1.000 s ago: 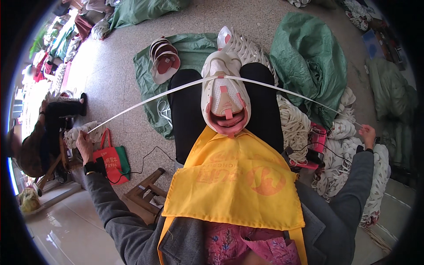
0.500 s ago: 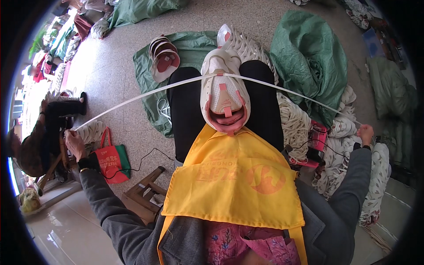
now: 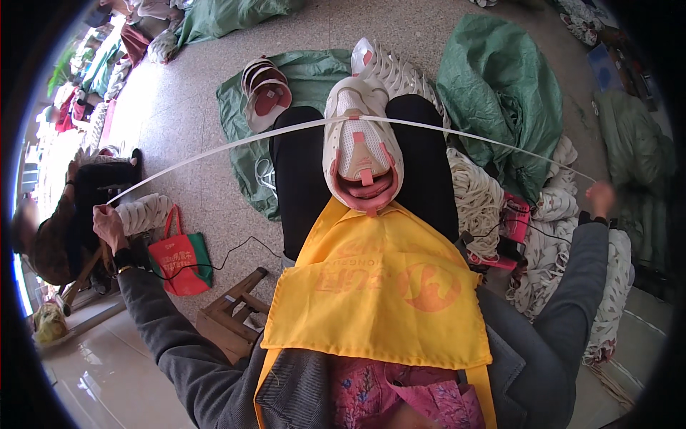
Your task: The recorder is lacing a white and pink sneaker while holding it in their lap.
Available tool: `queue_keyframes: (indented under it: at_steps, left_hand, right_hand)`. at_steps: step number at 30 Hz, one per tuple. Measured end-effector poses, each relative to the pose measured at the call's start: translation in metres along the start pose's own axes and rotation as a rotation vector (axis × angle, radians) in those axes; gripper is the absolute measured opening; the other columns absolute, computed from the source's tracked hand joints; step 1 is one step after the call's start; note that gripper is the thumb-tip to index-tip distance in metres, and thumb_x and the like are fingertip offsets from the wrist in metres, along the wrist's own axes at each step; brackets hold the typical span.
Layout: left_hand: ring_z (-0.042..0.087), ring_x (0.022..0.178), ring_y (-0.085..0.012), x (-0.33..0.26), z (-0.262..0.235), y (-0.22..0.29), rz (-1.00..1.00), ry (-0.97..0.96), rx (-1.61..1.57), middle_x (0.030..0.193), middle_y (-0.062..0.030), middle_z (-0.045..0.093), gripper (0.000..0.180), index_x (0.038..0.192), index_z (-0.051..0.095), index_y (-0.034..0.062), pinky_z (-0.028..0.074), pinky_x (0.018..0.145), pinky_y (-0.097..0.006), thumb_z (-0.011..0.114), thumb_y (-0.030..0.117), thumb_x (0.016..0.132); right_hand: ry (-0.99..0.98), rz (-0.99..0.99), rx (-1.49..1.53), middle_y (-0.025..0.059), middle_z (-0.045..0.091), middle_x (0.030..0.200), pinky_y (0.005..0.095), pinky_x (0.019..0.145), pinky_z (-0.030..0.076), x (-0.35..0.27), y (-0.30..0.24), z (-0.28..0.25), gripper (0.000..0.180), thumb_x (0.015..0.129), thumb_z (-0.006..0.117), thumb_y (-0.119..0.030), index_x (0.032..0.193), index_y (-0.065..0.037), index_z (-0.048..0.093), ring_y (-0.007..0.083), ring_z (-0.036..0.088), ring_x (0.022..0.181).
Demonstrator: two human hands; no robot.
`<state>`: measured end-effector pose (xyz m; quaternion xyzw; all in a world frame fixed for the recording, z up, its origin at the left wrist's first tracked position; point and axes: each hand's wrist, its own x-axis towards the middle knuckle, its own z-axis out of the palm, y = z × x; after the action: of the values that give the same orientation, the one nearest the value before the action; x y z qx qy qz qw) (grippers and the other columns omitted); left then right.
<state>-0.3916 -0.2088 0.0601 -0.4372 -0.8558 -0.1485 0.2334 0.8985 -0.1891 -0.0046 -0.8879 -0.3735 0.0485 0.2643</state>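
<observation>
A white-and-pink shoe upper [image 3: 364,159] rests between my black-clad knees, its pink-lined opening toward me. A flat white shoelace [image 3: 236,143] crosses its front end at the lowest eyelets and stretches out to both sides. Far to the left, my left hand [image 3: 109,227] is closed on one end of the lace. At the far right, my right hand [image 3: 600,199] grips the other end, somewhat blurred. Both arms are spread wide, and the lace bows slightly between them.
Stacked shoe uppers [image 3: 270,100] lie on a green sheet [image 3: 314,71], with more beyond my knees. A green sack [image 3: 493,100] and bundled white laces [image 3: 473,204] are on the right. A red-green bag [image 3: 179,261] and wooden stool [image 3: 236,304] stand left. Another person [image 3: 53,236] sits far left.
Both hands have moved farther outward, the left to the left and the right up and to the right. The lace now lies straighter and tighter across the shoe upper.
</observation>
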Motion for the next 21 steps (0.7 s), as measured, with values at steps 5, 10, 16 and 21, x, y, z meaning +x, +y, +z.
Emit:
queue_keyframes:
  at_steps: [5,10,16,21]
  left_hand:
    - [0.068,0.095,-0.0404,0.017,-0.012,0.0,-0.042,-0.003,0.067,0.096,-0.0213,0.071,0.018,0.098,0.064,0.0029,0.052,0.084,-0.047,0.059,0.019,0.092]
    - [0.069,0.095,-0.0376,0.033,-0.019,-0.011,-0.072,0.029,0.069,0.097,-0.0187,0.072,0.02,0.099,0.064,0.0029,0.052,0.085,-0.045,0.061,0.021,0.091]
    - [0.069,0.096,-0.0353,0.046,-0.034,-0.013,-0.1,0.084,0.043,0.098,-0.0175,0.072,0.021,0.099,0.067,0.0039,0.051,0.087,-0.044,0.061,0.021,0.089]
    - [0.069,0.093,-0.0306,0.05,-0.03,-0.011,-0.181,0.088,-0.073,0.096,-0.0145,0.073,0.023,0.099,0.07,0.0044,0.051,0.086,-0.04,0.062,0.022,0.087]
  right_hand:
    - [0.023,0.041,0.026,0.0124,0.07,0.075,0.0321,0.055,0.06,0.017,-0.006,-0.003,0.012,0.093,0.06,-0.007,0.095,0.004,0.065,0.0199,0.071,0.061]
    - [0.029,0.016,-0.043,0.0126,0.071,0.076,0.0304,0.057,0.06,0.027,-0.009,-0.002,0.014,0.093,0.06,-0.009,0.096,0.004,0.067,0.0193,0.071,0.061]
    - [0.02,-0.012,0.013,0.012,0.072,0.079,0.0285,0.06,0.06,0.04,-0.034,0.008,0.018,0.094,0.059,-0.013,0.095,0.003,0.068,0.0181,0.071,0.062]
    - [0.039,-0.028,0.172,0.0117,0.073,0.082,0.0278,0.062,0.06,0.063,-0.034,-0.016,0.021,0.095,0.06,-0.015,0.098,0.005,0.068,0.0164,0.072,0.067]
